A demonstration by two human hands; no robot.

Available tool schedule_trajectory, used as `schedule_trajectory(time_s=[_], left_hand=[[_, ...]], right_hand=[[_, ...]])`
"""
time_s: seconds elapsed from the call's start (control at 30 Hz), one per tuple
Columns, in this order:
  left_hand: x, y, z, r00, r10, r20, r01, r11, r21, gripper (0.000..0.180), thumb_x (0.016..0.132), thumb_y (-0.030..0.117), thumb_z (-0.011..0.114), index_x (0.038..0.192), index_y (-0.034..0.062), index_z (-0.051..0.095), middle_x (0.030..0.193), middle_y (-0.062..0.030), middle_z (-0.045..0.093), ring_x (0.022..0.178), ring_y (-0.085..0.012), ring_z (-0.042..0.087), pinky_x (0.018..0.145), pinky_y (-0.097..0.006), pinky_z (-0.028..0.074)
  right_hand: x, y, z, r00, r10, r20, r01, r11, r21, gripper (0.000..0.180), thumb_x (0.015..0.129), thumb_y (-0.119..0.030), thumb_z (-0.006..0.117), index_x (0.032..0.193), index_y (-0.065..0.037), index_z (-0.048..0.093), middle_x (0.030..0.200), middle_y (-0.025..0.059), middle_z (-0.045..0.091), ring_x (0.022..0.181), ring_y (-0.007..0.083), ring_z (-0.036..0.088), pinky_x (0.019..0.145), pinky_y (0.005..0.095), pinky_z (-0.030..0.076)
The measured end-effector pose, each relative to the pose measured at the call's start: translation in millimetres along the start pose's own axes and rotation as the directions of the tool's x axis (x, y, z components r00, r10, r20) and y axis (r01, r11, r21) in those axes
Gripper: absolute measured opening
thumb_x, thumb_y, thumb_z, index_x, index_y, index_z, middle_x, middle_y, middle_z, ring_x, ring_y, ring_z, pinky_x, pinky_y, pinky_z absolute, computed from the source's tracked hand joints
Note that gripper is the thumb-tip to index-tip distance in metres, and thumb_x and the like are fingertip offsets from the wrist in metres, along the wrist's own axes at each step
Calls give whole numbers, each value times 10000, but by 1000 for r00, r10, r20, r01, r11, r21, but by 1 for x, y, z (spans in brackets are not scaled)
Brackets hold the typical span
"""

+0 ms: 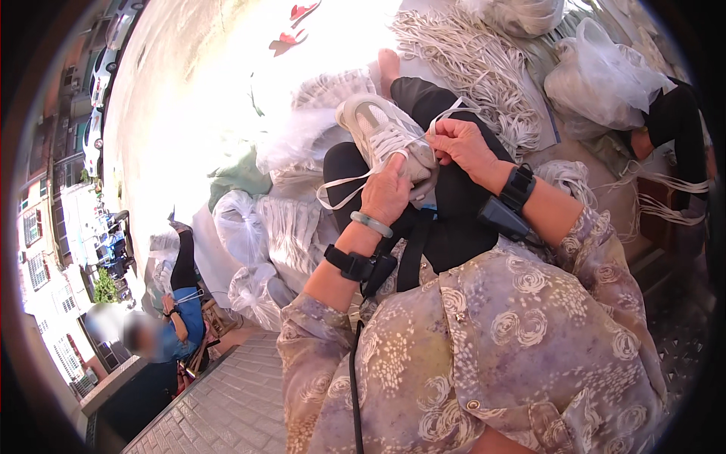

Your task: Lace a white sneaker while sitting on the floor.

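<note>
Floral-sleeved forearms reach forward over a lap in black trousers (454, 212). Left hand (386, 193), wrist bent, is clamped around the heel end of a white sneaker (382, 132) resting on the knee. Right hand (463, 144) pinches a flat white lace (446, 113) just beside the shoe's tongue; its fingertips are hidden. Loose lace bundles (476, 68) lie beyond.

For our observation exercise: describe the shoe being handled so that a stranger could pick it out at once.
Start at the person's lap in black trousers. There the left hand steadies a white shoe, while the right hand pulls its lace. Around it lie only bags and loose white strings; it is the one shoe.
</note>
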State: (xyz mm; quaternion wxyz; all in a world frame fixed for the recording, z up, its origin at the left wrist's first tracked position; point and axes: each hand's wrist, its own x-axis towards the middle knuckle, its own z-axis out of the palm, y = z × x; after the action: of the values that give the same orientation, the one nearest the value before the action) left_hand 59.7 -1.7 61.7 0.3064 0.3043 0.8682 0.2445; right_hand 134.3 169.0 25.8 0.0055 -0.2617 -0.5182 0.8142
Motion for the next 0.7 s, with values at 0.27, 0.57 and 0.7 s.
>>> schedule_trajectory(time_s=[0.27,0.57,0.7], left_hand=[[2,-2,2,1000,-11,11,12,998,-61,513,769,154,515,1272,147,411,853,-231,606,826,-402,580,719,-445,449],[2,-10,5,995,87,-40,-89,995,-55,518,800,81,514,1306,113,412,515,-33,547,454,-116,542,516,-256,454],[1,-10,5,997,75,-32,-77,994,-83,521,801,77,514,1310,108,406,515,-32,548,452,-111,538,511,-253,452]], right_hand=[[19,15,6,984,-156,-84,153,987,-41,88,788,-47,600,748,-39,521,615,-13,514,557,58,523,489,204,416],[22,23,10,962,-254,-98,241,962,-129,57,775,-35,591,768,-23,536,609,13,531,552,69,500,513,226,412],[20,18,12,925,-371,-79,337,901,-274,64,755,-32,594,776,-21,534,603,20,520,563,77,467,533,233,399]])
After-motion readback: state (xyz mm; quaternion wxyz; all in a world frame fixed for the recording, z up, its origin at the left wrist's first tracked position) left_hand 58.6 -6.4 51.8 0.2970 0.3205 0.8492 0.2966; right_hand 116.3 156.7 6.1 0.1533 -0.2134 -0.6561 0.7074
